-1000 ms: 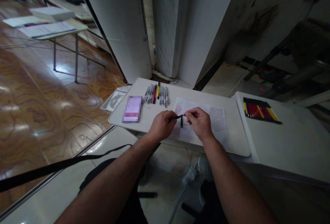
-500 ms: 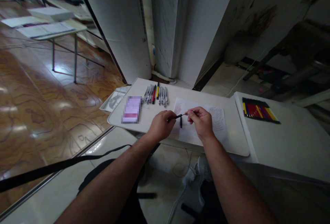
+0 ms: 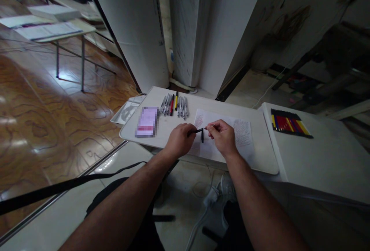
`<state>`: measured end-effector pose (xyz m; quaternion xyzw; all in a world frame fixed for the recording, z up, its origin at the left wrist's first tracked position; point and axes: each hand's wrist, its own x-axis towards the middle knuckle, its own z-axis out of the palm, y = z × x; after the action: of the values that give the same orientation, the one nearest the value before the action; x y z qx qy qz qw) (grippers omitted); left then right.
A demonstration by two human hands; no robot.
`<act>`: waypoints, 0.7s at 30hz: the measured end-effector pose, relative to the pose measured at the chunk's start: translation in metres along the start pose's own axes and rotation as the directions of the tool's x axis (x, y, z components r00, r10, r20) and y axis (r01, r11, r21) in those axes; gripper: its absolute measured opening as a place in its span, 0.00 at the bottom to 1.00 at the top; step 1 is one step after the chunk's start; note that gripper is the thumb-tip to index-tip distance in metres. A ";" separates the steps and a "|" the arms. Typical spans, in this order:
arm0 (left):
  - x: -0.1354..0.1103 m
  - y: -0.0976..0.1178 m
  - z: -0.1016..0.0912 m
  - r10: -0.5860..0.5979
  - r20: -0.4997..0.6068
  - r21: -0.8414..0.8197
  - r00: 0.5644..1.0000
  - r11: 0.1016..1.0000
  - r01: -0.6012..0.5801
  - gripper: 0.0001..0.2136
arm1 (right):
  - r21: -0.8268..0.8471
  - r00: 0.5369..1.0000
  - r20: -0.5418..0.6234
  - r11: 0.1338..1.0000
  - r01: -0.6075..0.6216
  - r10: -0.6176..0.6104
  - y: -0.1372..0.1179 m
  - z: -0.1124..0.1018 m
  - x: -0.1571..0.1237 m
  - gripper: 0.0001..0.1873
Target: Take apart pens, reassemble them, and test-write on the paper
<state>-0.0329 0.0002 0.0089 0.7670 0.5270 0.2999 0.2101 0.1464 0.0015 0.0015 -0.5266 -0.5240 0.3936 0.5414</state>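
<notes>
My left hand [image 3: 179, 140] is closed round a black pen barrel [image 3: 196, 131] that points right. Facing it, my right hand [image 3: 221, 137] pinches a thin refill [image 3: 210, 126] whose tip meets the barrel's open end. Both hands hover over a written sheet of paper [image 3: 244, 133] on a small white table [image 3: 260, 160]. A short black pen piece [image 3: 202, 137] lies on the paper just below the barrel's end.
A row of several pens [image 3: 175, 105] lies at the table's far edge, a purple box [image 3: 147, 121] to their left. A second white table [image 3: 323, 158] on the right carries a pack of coloured pens [image 3: 290, 123]. White pillars stand behind; wooden floor lies left.
The hands have drawn slightly closer together, bringing the refill tip to the barrel's end. The view has shifted a little; nothing else moved.
</notes>
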 end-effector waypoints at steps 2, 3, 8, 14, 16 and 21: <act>0.000 -0.001 0.000 0.003 -0.010 -0.002 1.000 1.000 -0.003 0.06 | 0.008 1.000 0.003 1.000 -0.013 0.013 0.001 0.002 -0.001 0.09; 0.000 -0.001 0.000 0.004 -0.014 -0.005 1.000 1.000 -0.004 0.06 | 0.023 1.000 0.005 0.999 -0.025 0.025 0.001 0.002 -0.001 0.09; 0.000 -0.003 0.000 0.015 -0.015 -0.004 1.000 1.000 -0.015 0.06 | 0.161 0.997 0.022 0.984 -0.075 0.072 0.000 0.005 -0.002 0.08; 0.001 -0.002 0.001 0.013 -0.015 -0.045 1.000 0.999 -0.013 0.06 | 0.247 0.995 0.039 0.964 -0.103 0.096 -0.002 0.008 -0.004 0.08; 0.001 -0.001 0.000 0.011 -0.010 -0.042 1.000 0.999 -0.011 0.06 | 0.245 0.995 0.032 0.964 -0.099 0.095 -0.003 0.008 -0.005 0.09; 0.000 -0.002 0.001 0.005 -0.003 -0.043 1.000 0.999 -0.005 0.05 | 0.222 0.992 0.029 0.967 -0.125 0.122 -0.004 0.009 -0.005 0.11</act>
<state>-0.0336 0.0012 0.0065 0.7631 0.5189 0.3126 0.2252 0.1361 -0.0022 0.0033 -0.4909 -0.4467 0.4872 0.5676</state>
